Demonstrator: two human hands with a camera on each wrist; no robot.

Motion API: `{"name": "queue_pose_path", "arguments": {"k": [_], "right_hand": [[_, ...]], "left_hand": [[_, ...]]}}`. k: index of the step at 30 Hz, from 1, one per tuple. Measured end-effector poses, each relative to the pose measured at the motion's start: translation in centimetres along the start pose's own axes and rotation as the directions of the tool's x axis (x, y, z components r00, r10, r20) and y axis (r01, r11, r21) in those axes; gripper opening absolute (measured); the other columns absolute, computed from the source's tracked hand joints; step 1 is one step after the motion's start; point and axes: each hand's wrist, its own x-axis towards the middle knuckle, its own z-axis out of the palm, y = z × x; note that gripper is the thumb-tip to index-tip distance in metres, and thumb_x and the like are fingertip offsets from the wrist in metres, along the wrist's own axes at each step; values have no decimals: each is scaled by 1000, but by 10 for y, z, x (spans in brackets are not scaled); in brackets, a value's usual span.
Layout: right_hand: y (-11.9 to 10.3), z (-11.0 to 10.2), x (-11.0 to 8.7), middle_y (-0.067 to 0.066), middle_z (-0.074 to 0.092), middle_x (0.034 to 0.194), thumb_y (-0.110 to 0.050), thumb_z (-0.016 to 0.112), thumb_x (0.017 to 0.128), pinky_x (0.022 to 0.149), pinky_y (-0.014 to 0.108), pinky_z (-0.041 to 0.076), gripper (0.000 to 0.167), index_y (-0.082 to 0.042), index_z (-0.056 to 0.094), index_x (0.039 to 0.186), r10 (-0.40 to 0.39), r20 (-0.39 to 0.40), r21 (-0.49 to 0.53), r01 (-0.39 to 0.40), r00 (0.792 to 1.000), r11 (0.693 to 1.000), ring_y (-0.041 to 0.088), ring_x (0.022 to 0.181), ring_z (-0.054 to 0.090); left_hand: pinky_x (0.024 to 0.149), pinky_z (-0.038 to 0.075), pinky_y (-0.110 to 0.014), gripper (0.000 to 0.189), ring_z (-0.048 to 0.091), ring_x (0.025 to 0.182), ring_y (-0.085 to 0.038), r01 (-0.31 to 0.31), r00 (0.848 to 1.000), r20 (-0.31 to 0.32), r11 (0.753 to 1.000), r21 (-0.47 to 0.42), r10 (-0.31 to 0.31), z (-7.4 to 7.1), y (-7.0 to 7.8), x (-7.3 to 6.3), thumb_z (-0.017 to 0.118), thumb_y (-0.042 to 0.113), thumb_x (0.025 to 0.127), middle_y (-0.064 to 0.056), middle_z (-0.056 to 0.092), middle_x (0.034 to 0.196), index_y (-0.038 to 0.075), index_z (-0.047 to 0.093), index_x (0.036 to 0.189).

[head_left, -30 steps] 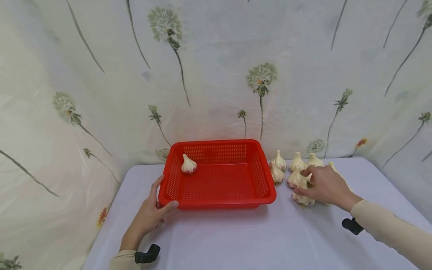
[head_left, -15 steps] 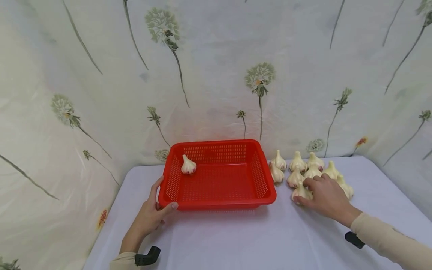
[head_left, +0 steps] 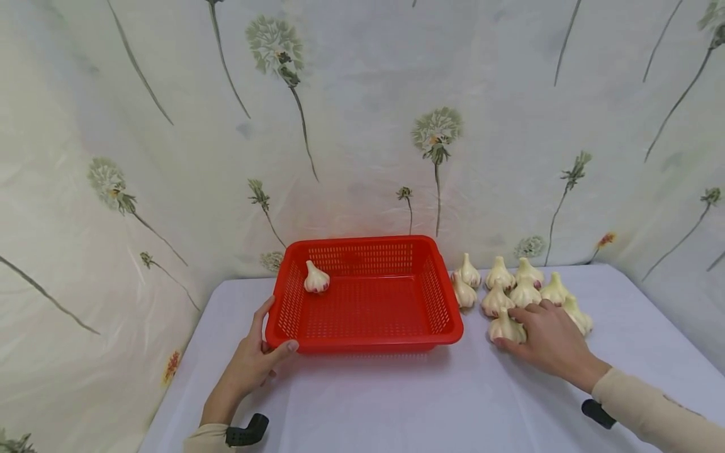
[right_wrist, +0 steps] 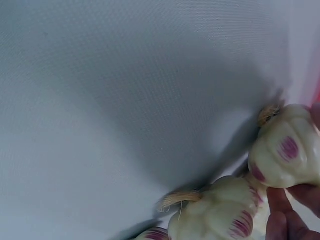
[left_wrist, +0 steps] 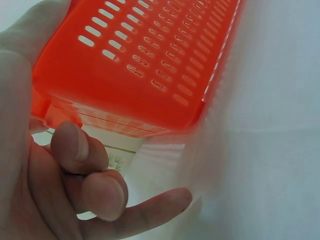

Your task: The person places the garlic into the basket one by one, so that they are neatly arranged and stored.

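Note:
My left hand [head_left: 246,362] grips the near left corner of a red perforated plastic basket [head_left: 374,345], thumb on the front rim and fingers along the left side. In the left wrist view the basket's slotted wall [left_wrist: 120,85] fills the top, with several fingers [left_wrist: 105,195] below it. One garlic bulb [head_left: 316,279] stands inside the basket at the left. To the right of the basket, my right hand [head_left: 552,340] pinches the nearest garlic bulb [head_left: 505,328] of a group, thumb low on its near side. The right wrist view shows this bulb [right_wrist: 285,147] between fingertips, its roots facing the cloth.
Several more garlic bulbs [head_left: 498,299] stand close together behind and beside the right hand; two [head_left: 466,293] are near the basket's right wall. A white cloth covers the table [head_left: 396,402]. A flower-printed curtain [head_left: 351,126] hangs right behind it.
My right hand has moved slightly nearer to me and lower, its fingers closing round the front garlic bulb and uncovering bulbs behind. The left hand and basket have stayed put.

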Motion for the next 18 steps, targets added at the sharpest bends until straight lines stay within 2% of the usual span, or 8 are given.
{"name": "queue_pose_path", "arguments": {"k": [9,18], "right_hand": [[-2,0,0,15,78,90,-47,95,72,78,59,51,56,-4,82,106,-20,-12,-15,20,1000,1000,34,83,66],[-5,5,-2,9,72,74,-48,93,70,69,52,46,54,-3,80,97,-31,-54,-59,28,998,998,33,73,63]], "left_hand": [[55,54,-33,101,61,58,-27,-7,1000,-2,1000,1,7,-1,-2,0,83,44,90,-10,68,85,43,17,166],[55,54,-34,101,60,58,-26,-11,1000,1,1000,-4,11,0,-2,-1,83,44,90,-13,67,81,41,17,166]]}}
